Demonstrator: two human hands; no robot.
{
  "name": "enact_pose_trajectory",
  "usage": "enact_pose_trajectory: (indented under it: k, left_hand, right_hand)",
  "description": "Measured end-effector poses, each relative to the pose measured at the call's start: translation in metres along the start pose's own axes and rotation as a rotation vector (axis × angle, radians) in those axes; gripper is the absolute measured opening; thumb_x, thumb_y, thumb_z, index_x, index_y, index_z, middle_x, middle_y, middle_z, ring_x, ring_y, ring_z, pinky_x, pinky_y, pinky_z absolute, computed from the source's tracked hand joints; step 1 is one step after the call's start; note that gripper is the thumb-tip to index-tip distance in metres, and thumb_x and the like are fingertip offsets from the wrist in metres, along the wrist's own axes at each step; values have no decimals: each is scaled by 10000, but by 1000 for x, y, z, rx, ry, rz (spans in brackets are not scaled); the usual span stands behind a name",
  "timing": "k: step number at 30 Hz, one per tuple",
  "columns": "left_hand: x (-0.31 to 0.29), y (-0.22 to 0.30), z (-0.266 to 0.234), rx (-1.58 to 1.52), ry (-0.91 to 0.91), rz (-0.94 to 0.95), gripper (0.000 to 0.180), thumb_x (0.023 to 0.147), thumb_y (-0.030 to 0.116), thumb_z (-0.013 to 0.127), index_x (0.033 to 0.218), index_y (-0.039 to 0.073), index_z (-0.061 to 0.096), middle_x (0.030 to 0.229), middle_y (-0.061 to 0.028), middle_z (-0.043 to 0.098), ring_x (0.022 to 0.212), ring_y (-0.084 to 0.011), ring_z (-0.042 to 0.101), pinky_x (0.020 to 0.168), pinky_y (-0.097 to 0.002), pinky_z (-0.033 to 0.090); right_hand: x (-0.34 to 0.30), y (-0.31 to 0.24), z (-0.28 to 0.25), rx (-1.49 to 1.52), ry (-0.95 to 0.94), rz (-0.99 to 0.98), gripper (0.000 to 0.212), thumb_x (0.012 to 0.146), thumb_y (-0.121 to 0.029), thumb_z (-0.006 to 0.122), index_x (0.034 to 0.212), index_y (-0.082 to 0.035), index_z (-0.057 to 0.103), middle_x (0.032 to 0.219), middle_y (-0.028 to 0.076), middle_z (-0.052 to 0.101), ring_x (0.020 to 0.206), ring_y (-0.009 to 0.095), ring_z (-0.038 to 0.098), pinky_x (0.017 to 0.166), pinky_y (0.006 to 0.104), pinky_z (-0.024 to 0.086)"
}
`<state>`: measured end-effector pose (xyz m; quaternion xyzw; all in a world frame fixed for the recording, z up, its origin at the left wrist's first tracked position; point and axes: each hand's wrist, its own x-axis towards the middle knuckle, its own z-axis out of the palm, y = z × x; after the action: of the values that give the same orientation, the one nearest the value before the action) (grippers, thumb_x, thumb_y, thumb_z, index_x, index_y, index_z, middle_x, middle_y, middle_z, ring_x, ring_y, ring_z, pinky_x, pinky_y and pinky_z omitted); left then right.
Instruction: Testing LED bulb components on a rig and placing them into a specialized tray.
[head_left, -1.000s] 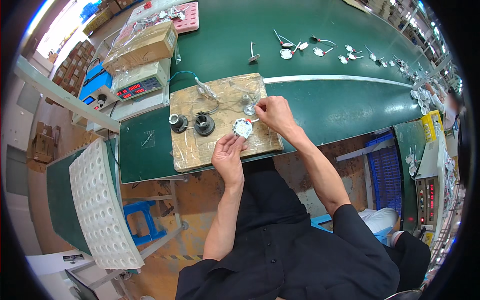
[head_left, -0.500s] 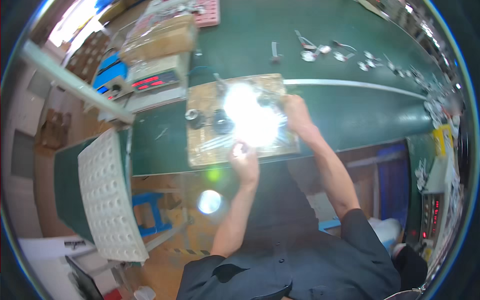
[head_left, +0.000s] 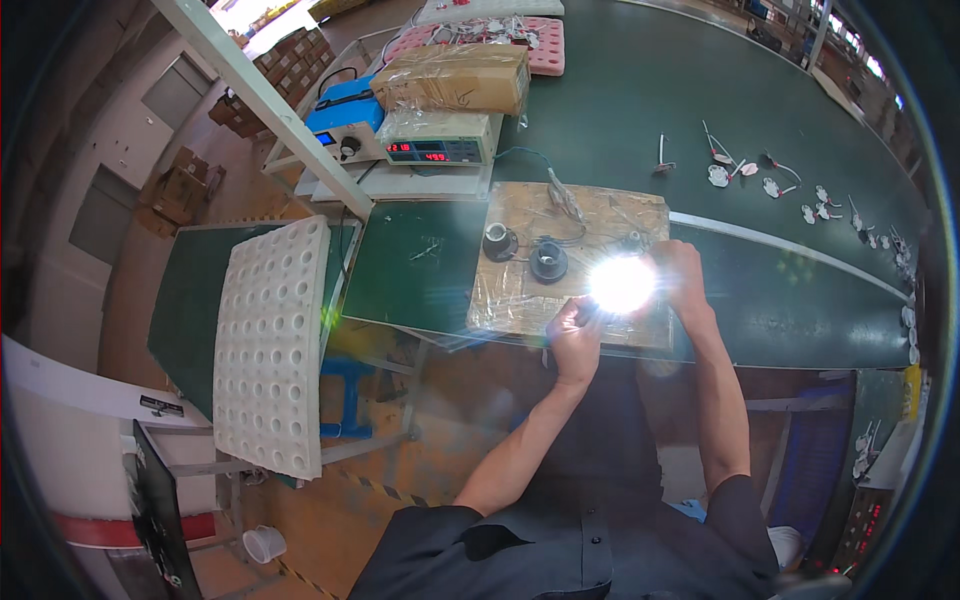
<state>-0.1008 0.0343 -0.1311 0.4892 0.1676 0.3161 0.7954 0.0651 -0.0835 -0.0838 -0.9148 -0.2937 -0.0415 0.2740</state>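
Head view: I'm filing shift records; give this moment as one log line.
left hand: at glowing lamp; right hand: beside it; grips: washed out; black sockets: on taped board

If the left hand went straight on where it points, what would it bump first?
Probably the glowing light, just ahead of the left hand; glare hides whether they already touch.

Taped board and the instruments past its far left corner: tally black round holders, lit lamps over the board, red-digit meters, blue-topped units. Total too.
Black round holders: 2
Lit lamp: 1
Red-digit meter: 1
Blue-topped unit: 1
Total: 5
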Motion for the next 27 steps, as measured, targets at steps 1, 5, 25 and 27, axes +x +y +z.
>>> enact_pose_trajectory:
  k: [1, 5, 25, 27]
  left_hand:
    - [0, 3, 1, 6, -7, -1, 92, 892, -27, 692, 978, -14, 664, 889, -5, 662, 824, -63, 623, 721, -222, 517]
    - [-10, 24, 5, 213, 9, 160, 85, 893, -27, 684, 973, -17, 656, 878, -7, 659, 813, -65, 620, 721, -226, 511]
    - [-1, 12, 2, 76, -51, 5, 58, 899, 3, 689, 942, -23, 659, 837, -21, 689, 774, -80, 638, 713, -246, 524]
    - [0, 12, 1, 166, -64, 34, 50, 901, 4, 688, 934, -24, 664, 824, -24, 694, 770, -78, 638, 707, -245, 523]
  right_hand:
    - [0, 0, -1, -33, -8, 2, 308, 776, -286, 694, 680, 6, 675, 641, 215, 630, 590, 387, 638, 558, 422, 482]
    - [0, -6, -4, -38, -30, 69, 308, 778, -277, 692, 695, 20, 679, 651, 231, 629, 612, 388, 656, 576, 429, 493]
    - [8, 3, 6, -226, -104, 83, 83, 720, -110, 713, 725, -29, 727, 731, 195, 697, 725, 339, 723, 639, 403, 575]
    - [8, -1, 4, -233, -102, 77, 83, 728, -108, 706, 725, -28, 725, 735, 190, 699, 718, 341, 721, 640, 400, 575]
